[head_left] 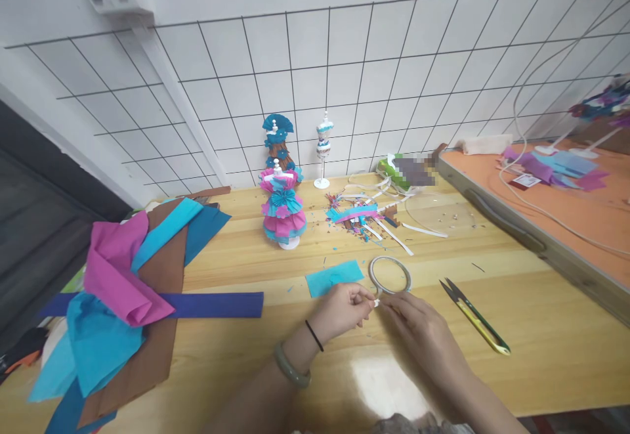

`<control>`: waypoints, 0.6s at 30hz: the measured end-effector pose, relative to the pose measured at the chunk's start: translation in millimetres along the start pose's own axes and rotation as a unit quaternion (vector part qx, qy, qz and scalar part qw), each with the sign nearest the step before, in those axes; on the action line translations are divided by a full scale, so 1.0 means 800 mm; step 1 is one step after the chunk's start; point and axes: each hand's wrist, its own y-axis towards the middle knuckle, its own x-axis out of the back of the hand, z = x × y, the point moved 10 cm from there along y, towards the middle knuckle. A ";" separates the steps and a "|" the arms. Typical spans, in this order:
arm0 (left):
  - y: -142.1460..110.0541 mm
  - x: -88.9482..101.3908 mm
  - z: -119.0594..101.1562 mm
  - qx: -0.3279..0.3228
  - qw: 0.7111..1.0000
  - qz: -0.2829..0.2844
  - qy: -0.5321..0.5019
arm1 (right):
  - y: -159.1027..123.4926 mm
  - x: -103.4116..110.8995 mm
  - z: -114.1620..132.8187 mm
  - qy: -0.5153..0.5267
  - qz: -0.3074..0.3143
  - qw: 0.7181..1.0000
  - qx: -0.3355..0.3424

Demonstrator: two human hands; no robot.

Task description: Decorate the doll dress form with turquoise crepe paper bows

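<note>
My left hand (pixel 347 306) is closed in a pinch on a small white piece (pixel 377 303), too small to make out clearly. My right hand (pixel 418 325) meets it from the other side, fingers pressed together at the same white piece. Just beyond the fingertips lies a roll of tape (pixel 409 279), flat on the table, with a narrow strip running from it toward my hands. A turquoise paper rectangle (pixel 335 278) rests behind my left hand. To the right of my right hand are thread snips (pixel 475 319) with a yellow and green handle.
Two small dress forms in paper dresses, one pink and turquoise (pixel 284 207), stand behind, beside a barer white one (pixel 323 148). Paper scraps (pixel 361 214) litter the back. Coloured crepe paper (pixel 118 276) is heaped at left. An orange-topped surface (pixel 556 191) borders the right.
</note>
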 end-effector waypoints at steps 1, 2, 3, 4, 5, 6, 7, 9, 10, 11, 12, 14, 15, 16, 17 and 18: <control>0.000 0.001 -0.001 -0.008 1.000 -0.003 0.012 | 0.000 0.001 -0.001 0.003 0.001 1.000 -0.004; 0.000 0.001 -0.002 -0.014 1.000 -0.006 0.024 | 0.001 0.001 -0.001 0.007 0.004 1.000 -0.008; -0.001 0.002 -0.003 -0.019 0.999 -0.007 0.037 | 0.001 0.001 -0.001 0.014 0.010 1.000 -0.013; -0.002 0.003 -0.005 -0.025 0.998 -0.011 0.052 | 0.002 0.001 -0.001 0.021 0.015 1.000 -0.018; -0.003 0.005 -0.008 -0.035 0.997 -0.020 0.069 | 0.002 0.002 0.000 0.029 0.017 0.999 -0.022; -0.005 0.009 -0.014 -0.052 0.994 -0.036 0.087 | 0.003 0.002 0.000 0.035 0.019 0.999 -0.026; -0.008 0.014 -0.022 -0.076 0.990 -0.056 0.106 | 0.003 0.002 0.001 0.041 0.021 0.999 -0.027; -0.015 0.022 -0.042 -0.132 0.977 -0.094 0.142 | 0.004 0.004 0.004 0.049 0.017 0.998 -0.023; -0.019 0.023 -0.050 -0.154 0.970 -0.104 0.156 | 0.004 0.005 0.006 0.051 0.014 0.998 -0.019; -0.021 0.022 -0.056 -0.169 0.966 -0.106 0.167 | 0.005 0.006 0.008 0.052 0.011 0.998 -0.014; -0.022 0.021 -0.060 -0.179 0.963 -0.102 0.174 | 0.005 0.006 0.010 0.052 0.009 0.999 -0.010; -0.021 0.015 -0.061 -0.180 0.964 -0.087 0.177 | 0.005 0.006 0.013 0.052 0.009 0.999 -0.002; -0.019 0.012 -0.057 -0.173 0.966 -0.075 0.175 | 0.005 0.005 0.014 0.052 0.011 0.999 0.001; -0.017 0.009 -0.052 -0.162 0.970 -0.062 0.171 | 0.005 0.004 0.015 0.053 0.014 0.998 0.002; -0.014 0.006 -0.045 -0.147 0.974 -0.050 0.164 | 0.005 0.003 0.015 0.054 0.017 0.998 0.002; -0.011 0.003 -0.037 -0.132 0.978 -0.040 0.155 | 0.005 0.002 0.015 0.056 0.022 0.998 0.000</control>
